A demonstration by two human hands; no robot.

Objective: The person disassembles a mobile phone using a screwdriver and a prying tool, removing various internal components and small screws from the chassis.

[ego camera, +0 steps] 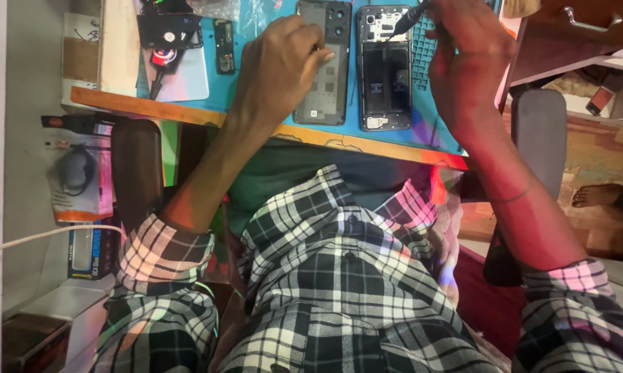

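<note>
On the blue work mat (256, 90) lies an opened black phone (384, 69), its insides and battery bay showing. To its left lies the grey back cover (325, 90) with camera cutouts. My left hand (280, 65) rests on that cover, fingers curled on its left edge. My right hand (466, 59) holds a black screwdriver (409, 18) whose tip points at the top of the opened phone.
A small black part (224, 45) and a black device with a red disc (166, 38) lie on the mat's left. Boxed items (80, 173) sit on the left shelf. Chair armrests (137, 166) flank my lap. A bare foot (598, 195) shows at the right.
</note>
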